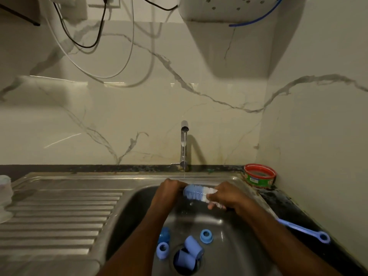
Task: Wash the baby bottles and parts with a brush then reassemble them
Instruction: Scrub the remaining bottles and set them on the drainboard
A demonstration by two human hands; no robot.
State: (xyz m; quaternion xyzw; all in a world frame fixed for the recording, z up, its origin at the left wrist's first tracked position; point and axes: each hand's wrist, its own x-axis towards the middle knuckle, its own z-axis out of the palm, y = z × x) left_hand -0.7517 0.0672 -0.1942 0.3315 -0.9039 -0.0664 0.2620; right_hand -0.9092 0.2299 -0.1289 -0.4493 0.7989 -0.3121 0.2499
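caps and rings: near you on the sink floor by the drain; light, wet, likely slippery. brush: both hands, under the tap. your left hand curls round its tip, your right hand round the soft bristles; hold the stiff handle. tin: label unreadable.

Low in the frame, inside the steel sink: two pale-blue screw rings, two pale-blue cylindrical caps, one darker blue translucent part. Centre: one blue-and-white bristle brush. Right: one red-rimmed round tub.
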